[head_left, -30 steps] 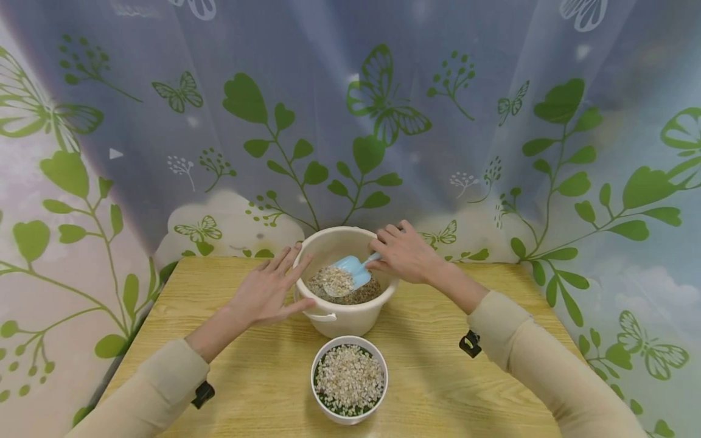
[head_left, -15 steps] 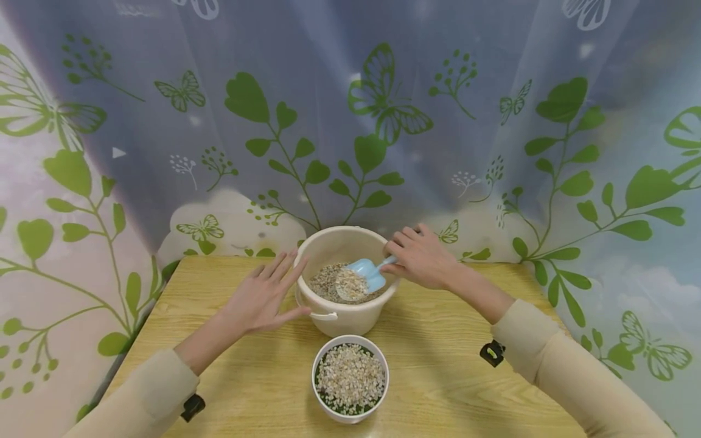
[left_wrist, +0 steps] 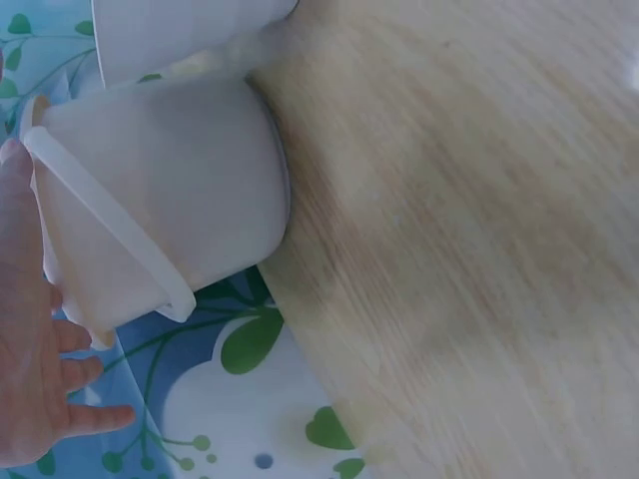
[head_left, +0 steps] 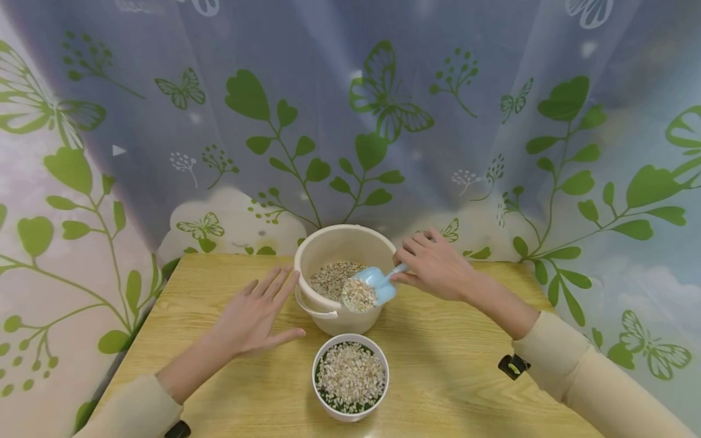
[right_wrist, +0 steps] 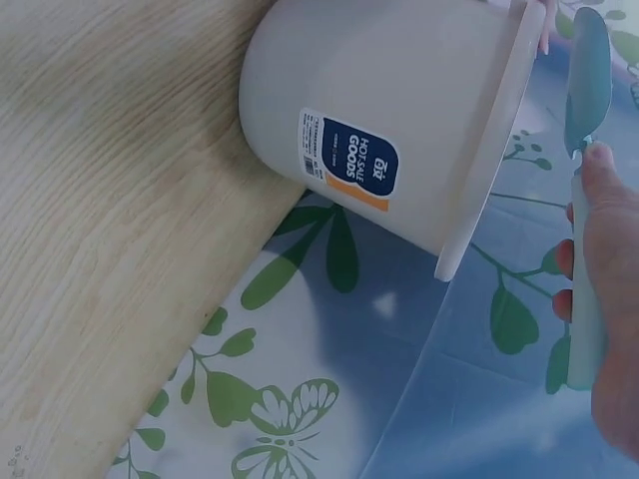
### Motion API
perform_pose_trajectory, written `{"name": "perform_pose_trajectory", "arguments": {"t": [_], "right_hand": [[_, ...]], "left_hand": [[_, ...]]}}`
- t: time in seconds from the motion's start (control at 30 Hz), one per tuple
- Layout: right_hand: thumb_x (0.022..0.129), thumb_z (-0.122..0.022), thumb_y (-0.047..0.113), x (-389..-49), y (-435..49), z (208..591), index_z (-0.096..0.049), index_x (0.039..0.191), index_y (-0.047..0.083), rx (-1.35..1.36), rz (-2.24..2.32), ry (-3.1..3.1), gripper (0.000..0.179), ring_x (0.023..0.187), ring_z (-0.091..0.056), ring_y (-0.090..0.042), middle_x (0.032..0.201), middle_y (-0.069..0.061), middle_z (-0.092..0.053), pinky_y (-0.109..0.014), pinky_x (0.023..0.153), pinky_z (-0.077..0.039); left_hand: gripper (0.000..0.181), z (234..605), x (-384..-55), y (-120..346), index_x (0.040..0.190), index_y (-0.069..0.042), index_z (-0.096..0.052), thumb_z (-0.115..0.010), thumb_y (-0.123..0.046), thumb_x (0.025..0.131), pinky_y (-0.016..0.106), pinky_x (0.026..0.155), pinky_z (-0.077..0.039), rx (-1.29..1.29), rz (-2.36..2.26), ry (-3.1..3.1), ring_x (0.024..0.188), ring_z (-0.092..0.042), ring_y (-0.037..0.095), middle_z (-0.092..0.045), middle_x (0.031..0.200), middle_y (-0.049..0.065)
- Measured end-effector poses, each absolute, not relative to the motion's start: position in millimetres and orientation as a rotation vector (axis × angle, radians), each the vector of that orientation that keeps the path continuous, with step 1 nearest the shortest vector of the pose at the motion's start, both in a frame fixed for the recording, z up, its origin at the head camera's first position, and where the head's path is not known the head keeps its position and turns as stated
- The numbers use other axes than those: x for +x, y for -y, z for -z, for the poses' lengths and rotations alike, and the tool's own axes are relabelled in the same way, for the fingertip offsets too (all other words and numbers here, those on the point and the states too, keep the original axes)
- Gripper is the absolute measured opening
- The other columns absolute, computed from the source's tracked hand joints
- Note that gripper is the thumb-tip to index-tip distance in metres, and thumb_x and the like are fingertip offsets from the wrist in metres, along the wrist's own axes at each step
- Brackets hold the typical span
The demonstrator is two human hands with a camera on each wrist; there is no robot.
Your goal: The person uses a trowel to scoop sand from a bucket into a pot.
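My right hand (head_left: 438, 264) grips the handle of a light blue scoop (head_left: 378, 281), whose clear front part carries pale gravel (head_left: 358, 295). The scoop is over the front right rim of a cream bucket (head_left: 306, 249), above the rim in the right wrist view. Inside the bucket lies a bed of mixed brown and pale gravel (head_left: 334, 277). My left hand (head_left: 246, 319) is spread with straight fingers, fingertips right at the bucket's left rim and near its white handle (left_wrist: 110, 215). In front stands a white pot (head_left: 350, 418) topped with pale gravel over green.
The wooden table (head_left: 454, 365) runs back to a patterned curtain (head_left: 328, 109) close behind the bucket. A label (right_wrist: 349, 160) is on the bucket's right side. Black wrist straps (head_left: 513, 366) sit at the sleeves.
The loaded scoop has risen from the gravel and moved right and toward me, over the rim. My left hand has drawn back a little from inside the bucket's rim.
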State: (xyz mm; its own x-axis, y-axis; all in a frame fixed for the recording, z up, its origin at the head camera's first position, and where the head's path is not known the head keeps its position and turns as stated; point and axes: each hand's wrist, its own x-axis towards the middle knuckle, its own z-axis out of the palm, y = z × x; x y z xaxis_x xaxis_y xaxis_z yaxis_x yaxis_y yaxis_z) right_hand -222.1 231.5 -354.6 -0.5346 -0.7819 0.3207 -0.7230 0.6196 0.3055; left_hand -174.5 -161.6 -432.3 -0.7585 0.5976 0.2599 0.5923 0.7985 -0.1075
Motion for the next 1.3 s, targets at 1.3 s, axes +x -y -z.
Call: {"name": "perform_pose_trajectory", "arguments": {"t": [1.3], "right_hand": [[0.091,-0.072,0.062,-145.6,-221.7,393.1,-0.064,0.097,0.028,1.163,0.294,2.38,0.036,0.081,-0.055,-0.013,0.085,0.009,-0.06,-0.032,0.08,-0.045]], "left_hand": [[0.099,485.2,-111.0,143.0,0.164,-0.016,-0.04,-0.043,-0.085,0.094,0.053,0.114,-0.053,-1.045,0.007,2.631,0.154,-0.044,0.039,-0.041,0.168,0.017]]}}
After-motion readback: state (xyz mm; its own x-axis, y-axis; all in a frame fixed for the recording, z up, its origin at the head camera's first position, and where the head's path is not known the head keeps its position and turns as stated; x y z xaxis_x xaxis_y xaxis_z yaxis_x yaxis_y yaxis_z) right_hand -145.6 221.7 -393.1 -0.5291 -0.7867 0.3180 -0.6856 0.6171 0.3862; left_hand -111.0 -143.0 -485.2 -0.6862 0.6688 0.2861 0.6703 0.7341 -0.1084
